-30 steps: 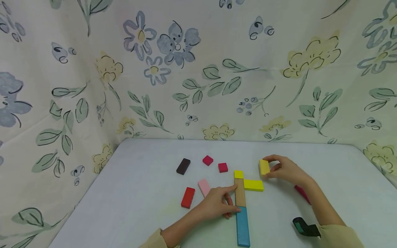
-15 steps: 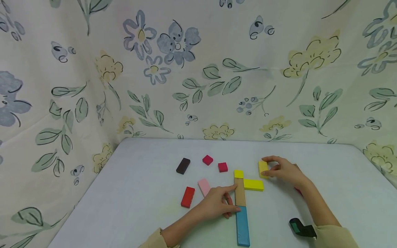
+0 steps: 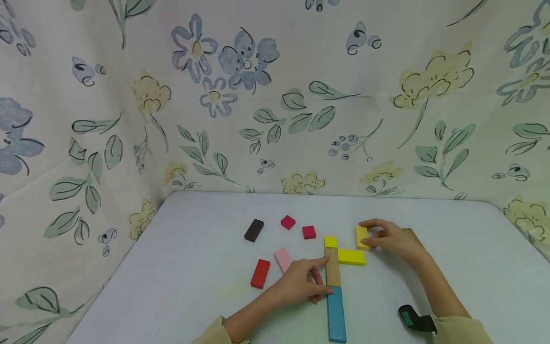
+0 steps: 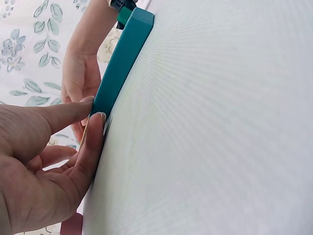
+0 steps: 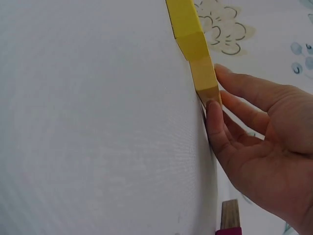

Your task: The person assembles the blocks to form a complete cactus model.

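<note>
My right hand (image 3: 388, 239) pinches a pale yellow block (image 3: 361, 236) between thumb and fingers, at the far right end of a bright yellow block (image 3: 351, 257). In the right wrist view the held block (image 5: 204, 76) lines up close against that bright yellow block (image 5: 188, 29). My left hand (image 3: 296, 284) touches the left side of a row of blocks with straight index finger and thumb: the index on a tan block (image 3: 333, 267), the thumb at the top of a long blue block (image 3: 336, 315). A small yellow block (image 3: 330, 241) tops the row.
Left of the row lie a red block (image 3: 260, 274), a pink block (image 3: 282, 260), a black block (image 3: 254, 230) and two small crimson blocks (image 3: 309, 232). Another wooden block (image 3: 414, 237) shows behind the right hand. A floral cloth (image 3: 275, 119) hangs behind the white table (image 3: 193, 239).
My right hand has moved left and a little nearer with the pale yellow block, closing on the bright yellow one. A wooden block behind it has come into sight. My left hand stays put.
</note>
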A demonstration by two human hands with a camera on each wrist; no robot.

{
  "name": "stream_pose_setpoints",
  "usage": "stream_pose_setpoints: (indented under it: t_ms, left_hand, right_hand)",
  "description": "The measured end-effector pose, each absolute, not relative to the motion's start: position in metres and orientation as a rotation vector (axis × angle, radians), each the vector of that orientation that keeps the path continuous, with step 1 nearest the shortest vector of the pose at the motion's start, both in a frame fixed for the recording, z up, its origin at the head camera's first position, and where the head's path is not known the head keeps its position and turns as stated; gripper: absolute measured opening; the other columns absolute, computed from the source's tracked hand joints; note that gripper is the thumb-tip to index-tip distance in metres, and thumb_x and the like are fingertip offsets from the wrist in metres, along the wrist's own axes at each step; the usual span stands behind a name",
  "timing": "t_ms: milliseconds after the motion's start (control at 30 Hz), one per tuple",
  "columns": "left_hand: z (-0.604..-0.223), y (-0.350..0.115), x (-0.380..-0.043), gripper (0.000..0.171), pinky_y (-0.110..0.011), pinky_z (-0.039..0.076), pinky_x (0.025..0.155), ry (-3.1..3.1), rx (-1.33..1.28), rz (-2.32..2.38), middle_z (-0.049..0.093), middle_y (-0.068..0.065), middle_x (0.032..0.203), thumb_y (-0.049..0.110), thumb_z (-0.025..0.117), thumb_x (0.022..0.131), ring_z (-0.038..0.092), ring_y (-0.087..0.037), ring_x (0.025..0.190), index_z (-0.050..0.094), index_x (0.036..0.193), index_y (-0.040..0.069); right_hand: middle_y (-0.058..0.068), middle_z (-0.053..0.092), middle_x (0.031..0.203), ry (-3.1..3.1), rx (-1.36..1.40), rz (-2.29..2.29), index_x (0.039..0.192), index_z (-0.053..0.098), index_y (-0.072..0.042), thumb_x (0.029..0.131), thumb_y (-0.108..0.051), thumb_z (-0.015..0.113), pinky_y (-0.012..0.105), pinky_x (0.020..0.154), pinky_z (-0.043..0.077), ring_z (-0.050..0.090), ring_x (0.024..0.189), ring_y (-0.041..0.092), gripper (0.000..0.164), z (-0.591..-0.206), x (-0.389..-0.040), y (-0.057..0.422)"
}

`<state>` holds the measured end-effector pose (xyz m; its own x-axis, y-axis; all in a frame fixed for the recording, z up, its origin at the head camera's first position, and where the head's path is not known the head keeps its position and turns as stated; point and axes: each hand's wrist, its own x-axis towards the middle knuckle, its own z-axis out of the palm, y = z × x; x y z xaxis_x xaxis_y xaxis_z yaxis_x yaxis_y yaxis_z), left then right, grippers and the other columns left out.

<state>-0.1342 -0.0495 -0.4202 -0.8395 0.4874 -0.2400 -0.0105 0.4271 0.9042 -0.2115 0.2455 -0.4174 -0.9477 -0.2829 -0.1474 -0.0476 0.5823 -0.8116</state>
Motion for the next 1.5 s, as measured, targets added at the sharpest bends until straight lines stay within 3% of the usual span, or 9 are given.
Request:
stream_pose_setpoints:
  t_ms: [200, 1500]
  left_hand:
    - [-0.4206, -0.0484, -0.1349, 0.074, -0.014, 0.046, 0.058, 2.210, 0.397, 1.402, 0.062, 0.000, 0.082, 0.014, 0.082, 0.093, 0.063, -0.012, 0.059, 0.049, 0.159, 0.014]
    - [-0.4226, -0.0503, -0.1353, 0.075, -0.013, 0.048, 0.059, 2.217, 0.420, 1.386, 0.062, 0.002, 0.080, 0.015, 0.082, 0.094, 0.063, -0.010, 0.058, 0.047, 0.160, 0.012]
  right_hand:
    - [0.030, 0.052, 0.140, 2.546, -0.310, -1.308, 0.143, 0.056, 0.005, 0.097, -0.018, 0.076, 0.027, 0.070, 0.048, 0.059, 0.087, 0.022, 0.055, -0.4188, -0.2110, 0.2429]
    - [0.029, 0.052, 0.150, 2.558, -0.297, -1.288, 0.145, 0.057, 0.001, 0.096, -0.023, 0.078, 0.030, 0.075, 0.051, 0.060, 0.097, 0.024, 0.059, -0.4166, -0.2068, 0.2448]
